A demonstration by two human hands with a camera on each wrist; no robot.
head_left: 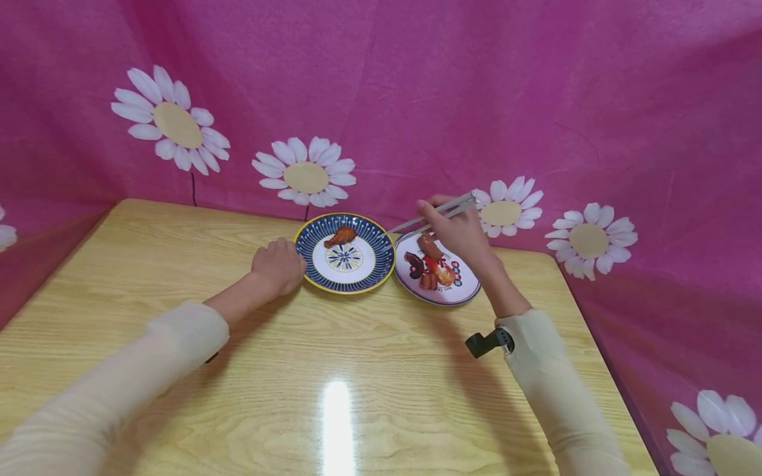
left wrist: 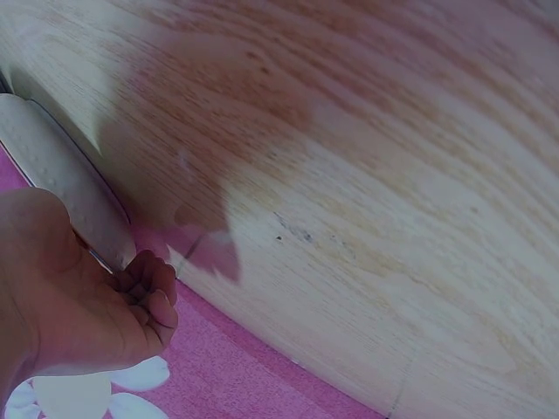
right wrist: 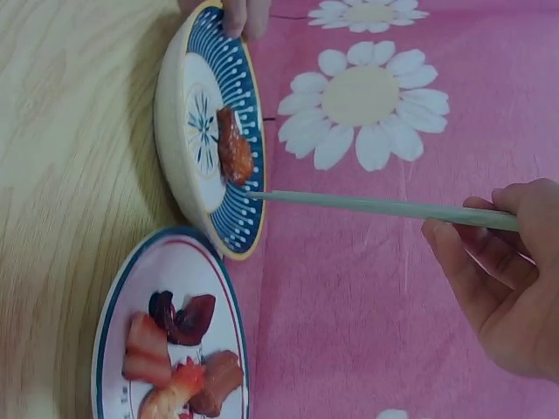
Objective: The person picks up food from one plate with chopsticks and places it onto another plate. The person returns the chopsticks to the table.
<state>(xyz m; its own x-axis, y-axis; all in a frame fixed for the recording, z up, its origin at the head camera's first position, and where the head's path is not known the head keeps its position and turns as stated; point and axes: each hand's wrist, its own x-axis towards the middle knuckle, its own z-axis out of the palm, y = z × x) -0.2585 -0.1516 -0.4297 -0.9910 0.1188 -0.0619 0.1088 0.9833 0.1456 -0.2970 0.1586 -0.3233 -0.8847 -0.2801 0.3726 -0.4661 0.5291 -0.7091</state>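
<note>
My left hand [head_left: 278, 266] grips the left rim of a deep plate with a blue patterned border and yellow edge [head_left: 309, 274]; its curled fingers also show in the left wrist view. A small glazed chicken drumstick [head_left: 341, 236] lies on that plate. Over the white plate [head_left: 455, 295] on the right, my right hand [head_left: 461, 231] holds a pair of metal chopsticks [head_left: 461, 200]. Their tips point left, over the blue plate's right rim, apart from the drumstick. In the right wrist view, the chopsticks [right wrist: 367, 204] overlap into one line.
On the white plate are a dark glossy piece [right wrist: 188, 321], a reddish block [right wrist: 147, 351], a shrimp-like piece [right wrist: 173, 394] and a brown piece [right wrist: 217, 384]. Both plates stand near the far edge of the wooden table [head_left: 286, 396], before a pink flowered cloth [head_left: 405, 86].
</note>
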